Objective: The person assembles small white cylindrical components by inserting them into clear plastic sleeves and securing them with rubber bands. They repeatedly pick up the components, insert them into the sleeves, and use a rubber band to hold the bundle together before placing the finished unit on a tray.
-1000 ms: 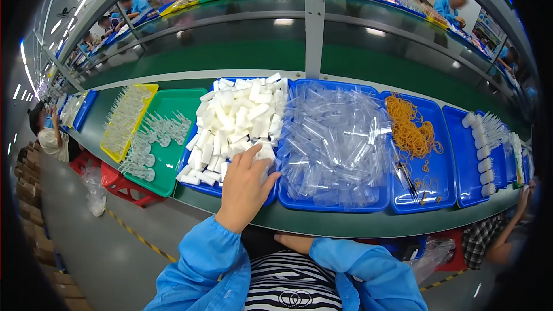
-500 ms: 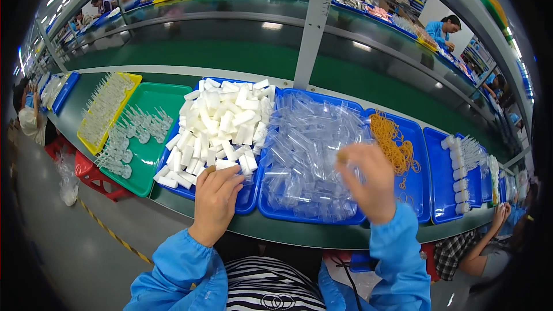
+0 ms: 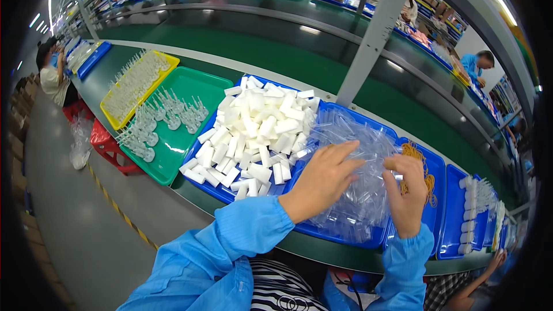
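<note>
My left hand [image 3: 325, 179] is over the left part of a heap of clear plastic tubes [image 3: 360, 207], its fingers stretched forward and apart. Nothing shows in its grasp. Over the right side of the same heap is my right hand [image 3: 408, 193], fingers bent, thumb and forefinger apart. I make out nothing between them, though a clear tube would be hard to see there. The tubes lie loose in a blue tray [image 3: 377, 241]. Left of my hands, short white foam-like blocks [image 3: 259, 124] are piled in another blue tray [image 3: 197, 187].
Orange rubber bands [image 3: 429, 187] lie in a blue tray to the right, beyond which stand white capped parts [image 3: 468, 219]. A green tray [image 3: 210, 83] and a yellow tray [image 3: 112, 120] hold clear stemmed parts at left. A grey post [image 3: 374, 40] rises behind the tubes.
My left hand has moved right, from the white blocks to the tubes. My right hand has shifted right and slightly down in the picture. The view has turned, moving the trays rightward.
</note>
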A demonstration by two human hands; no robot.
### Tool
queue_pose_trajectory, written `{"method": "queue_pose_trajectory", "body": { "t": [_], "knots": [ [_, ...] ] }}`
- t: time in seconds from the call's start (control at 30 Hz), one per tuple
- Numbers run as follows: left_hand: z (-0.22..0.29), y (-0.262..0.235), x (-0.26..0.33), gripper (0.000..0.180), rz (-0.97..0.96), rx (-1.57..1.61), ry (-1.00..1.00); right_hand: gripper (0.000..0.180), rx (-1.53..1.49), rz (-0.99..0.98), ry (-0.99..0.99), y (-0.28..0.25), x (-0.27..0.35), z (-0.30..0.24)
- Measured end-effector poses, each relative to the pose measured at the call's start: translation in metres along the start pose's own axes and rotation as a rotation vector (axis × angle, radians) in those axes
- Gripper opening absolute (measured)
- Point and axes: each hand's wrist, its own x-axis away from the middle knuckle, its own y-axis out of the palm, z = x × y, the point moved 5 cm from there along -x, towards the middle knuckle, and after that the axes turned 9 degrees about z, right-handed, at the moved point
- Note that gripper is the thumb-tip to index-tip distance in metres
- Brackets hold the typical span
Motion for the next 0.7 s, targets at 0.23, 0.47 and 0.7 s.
{"method": "queue_pose_trajectory", "body": {
  "t": [0.23,0.47,0.7],
  "knots": [
    [-0.017,-0.085,0.043,0.034,0.085,-0.172,-0.182,0.025,-0.022,-0.161,-0.088,0.014,-0.004,-0.024],
    [-0.047,-0.173,0.085,0.023,0.278,-0.480,-0.267,0.027,0.022,-0.431,-0.491,0.137,-0.025,-0.075],
    [-0.098,-0.268,0.116,0.015,0.250,-0.941,-0.254,0.032,0.240,-0.555,-0.548,0.192,-0.010,-0.077]
  ]
}}
